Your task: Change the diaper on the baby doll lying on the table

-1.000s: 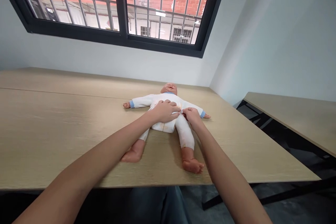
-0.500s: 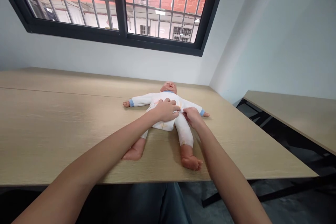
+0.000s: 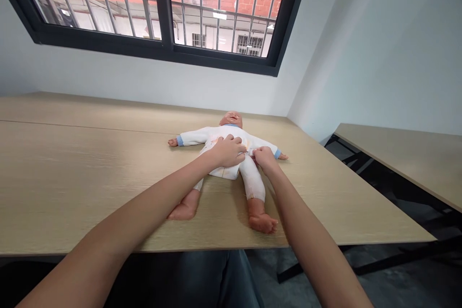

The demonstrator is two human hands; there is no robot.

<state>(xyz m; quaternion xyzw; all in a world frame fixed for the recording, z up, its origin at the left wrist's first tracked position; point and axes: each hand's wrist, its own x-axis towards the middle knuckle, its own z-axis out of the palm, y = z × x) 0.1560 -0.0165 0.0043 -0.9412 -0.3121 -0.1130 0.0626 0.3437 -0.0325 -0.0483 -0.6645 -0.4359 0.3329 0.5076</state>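
A baby doll (image 3: 227,173) was laid on its back on the table (image 3: 108,168), its head pointed toward the window (image 3: 166,53), its arms and legs spread. Its head and bare feet were smooth, pinkish and rounded, apparently moulded. A soft white jacket (image 3: 224,132), trimmed in blue at collar and cuffs and marked with orange-yellow patches, was worn over white trousers (image 3: 252,180). The table was faced in pale wood grain. The left hand (image 3: 229,152) was rested on the jacket front, fingers slightly apart. The right hand's (image 3: 264,158) fingertips were gathered at the jacket's side; whether cloth was clamped could not be told.
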